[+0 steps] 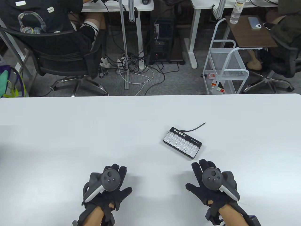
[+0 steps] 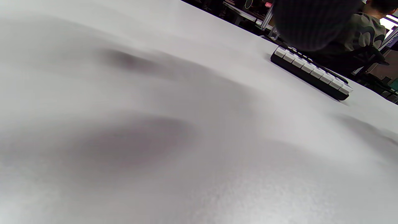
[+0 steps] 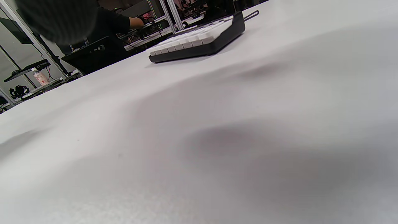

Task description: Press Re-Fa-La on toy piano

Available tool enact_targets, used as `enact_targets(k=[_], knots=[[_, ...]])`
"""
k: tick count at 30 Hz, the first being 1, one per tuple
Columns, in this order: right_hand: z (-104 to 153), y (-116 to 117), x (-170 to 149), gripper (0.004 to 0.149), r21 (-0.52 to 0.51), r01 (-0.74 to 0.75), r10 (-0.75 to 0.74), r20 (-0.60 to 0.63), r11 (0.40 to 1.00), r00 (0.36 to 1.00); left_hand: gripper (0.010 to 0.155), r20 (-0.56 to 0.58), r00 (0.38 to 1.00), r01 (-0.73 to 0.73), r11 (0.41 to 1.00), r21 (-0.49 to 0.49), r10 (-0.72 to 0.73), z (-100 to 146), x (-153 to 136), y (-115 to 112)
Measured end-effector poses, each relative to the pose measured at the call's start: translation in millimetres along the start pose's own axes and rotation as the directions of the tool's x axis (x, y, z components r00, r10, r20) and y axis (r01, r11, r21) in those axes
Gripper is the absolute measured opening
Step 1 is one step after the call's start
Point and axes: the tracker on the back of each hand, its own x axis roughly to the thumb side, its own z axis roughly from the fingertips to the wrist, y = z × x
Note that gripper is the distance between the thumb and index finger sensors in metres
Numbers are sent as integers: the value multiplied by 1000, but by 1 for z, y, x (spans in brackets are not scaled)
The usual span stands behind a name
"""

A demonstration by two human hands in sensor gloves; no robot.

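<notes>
While both hands lie flat with fingers spread on the desk [image 1: 70,131], the left hand [image 1: 107,186] and the right hand [image 1: 211,182] hold nothing. The toy piano [image 1: 182,142] sits just ahead of the right hand. No key seems pressed yet; next, I think, this hand must reach forward to Re.

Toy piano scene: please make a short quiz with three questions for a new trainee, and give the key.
1. True or false: the right hand touches the toy piano.
2. Which hand is nearer the toy piano? A) left hand B) right hand
3. Fill in: the piano's cable leaves from its ____ side, away from the hands.

Key: 1 false, it rests on the table, apart from the piano; 2 B; 3 far.
</notes>
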Motion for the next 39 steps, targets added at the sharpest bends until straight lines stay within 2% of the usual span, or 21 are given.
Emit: enact_targets(k=[8,17,30,39], knots=[[-19,-17,10,87,-1,-1,1,-57,1000,998,87,-1,1000,8,1000,-18,-8,-1,2,-1],[-65,-28,15,91,-20,10,-14,-173,1000,985,87,-4,1000,-2,999,-38,2,-2,3,-3],[-127,-19,13,95,14,28,-23,-279,1000,960,87,-5,1000,-2,999,-54,1,-3,4,-3],[-155,-8,10,98,54,27,-7,-331,998,944,87,-6,1000,-8,998,-65,8,-3,4,-3]])
